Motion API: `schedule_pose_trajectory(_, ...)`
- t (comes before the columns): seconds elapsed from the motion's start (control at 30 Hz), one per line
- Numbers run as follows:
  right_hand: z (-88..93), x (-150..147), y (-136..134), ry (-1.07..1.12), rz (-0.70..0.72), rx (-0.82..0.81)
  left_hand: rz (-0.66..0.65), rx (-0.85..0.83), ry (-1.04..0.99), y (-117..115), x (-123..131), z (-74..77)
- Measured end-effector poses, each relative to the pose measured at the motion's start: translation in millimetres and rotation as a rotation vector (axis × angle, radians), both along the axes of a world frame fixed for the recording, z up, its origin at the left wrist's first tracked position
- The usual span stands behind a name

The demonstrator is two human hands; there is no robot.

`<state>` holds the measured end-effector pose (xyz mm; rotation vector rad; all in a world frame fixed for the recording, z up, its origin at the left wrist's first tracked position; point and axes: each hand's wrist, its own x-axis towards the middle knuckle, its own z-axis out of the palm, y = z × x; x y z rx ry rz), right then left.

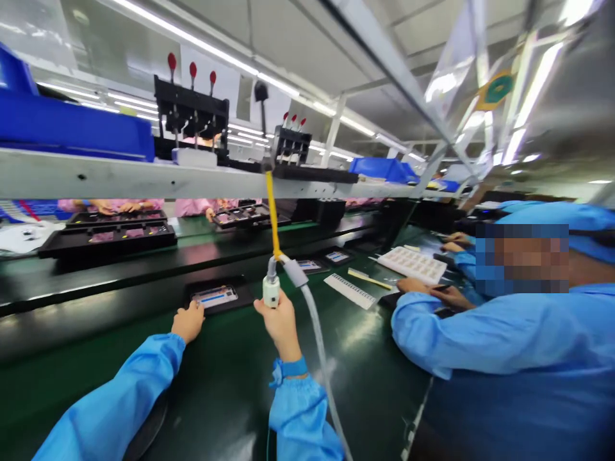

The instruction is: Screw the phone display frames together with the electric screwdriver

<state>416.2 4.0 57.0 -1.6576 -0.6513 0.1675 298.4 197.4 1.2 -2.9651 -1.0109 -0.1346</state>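
My left hand (188, 321) is at the near left end of a phone-like unit (216, 297) that lies in a black tray (243, 297). Its fingers are bent and closed against that end; the fingertips are partly hidden. In front of me my right hand (280, 320) is raised, wrapped around a small white hand tool (271, 291) with a grey neck on top. A yellow strap (272, 211) runs up from this neck, and a thick grey hose (318, 339) drops past my right wrist. Around that wrist is a blue band (293, 368).
A white shelf beam (202, 178) crosses overhead, bearing blue bins (77, 125) and a black rack with red-tipped levers (189, 118). To the right, a co-worker in blue (500, 339) sits near a white compartment tray (412, 264), a label sheet (350, 290) and a yellow brush-like stick (369, 278).
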Motion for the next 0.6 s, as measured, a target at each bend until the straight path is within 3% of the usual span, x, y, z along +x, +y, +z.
schedule_pose_trajectory(0.17, -3.4, 1, -1, -0.001, -0.079, 0.127, -0.035, 0.023, -0.057, 13, -94, 10.7)
schedule_pose_trajectory(0.27, -4.3, 0, 2, -0.018, -0.159, 0.257, -0.059, 0.095, -0.106, -4, -172, 16.9)
schedule_pose_trajectory(0.33, -3.5, -3, 3, -0.036, -0.198, 0.333, -0.094, 0.154, -0.123, -34, -227, 20.5)
schedule_pose_trajectory(0.43, 0.8, -14, 4, -0.060, -0.225, 0.426, -0.173, 0.244, -0.155, -102, -303, 17.9)
schedule_pose_trajectory(0.53, 8.9, -33, 8, -0.078, -0.228, 0.481, -0.208, 0.328, -0.194, -175, -360, 1.9)
schedule_pose_trajectory(0.6, 14.9, -49, 13, -0.061, -0.188, 0.560, -0.249, 0.373, -0.122, -213, -382, -13.3)
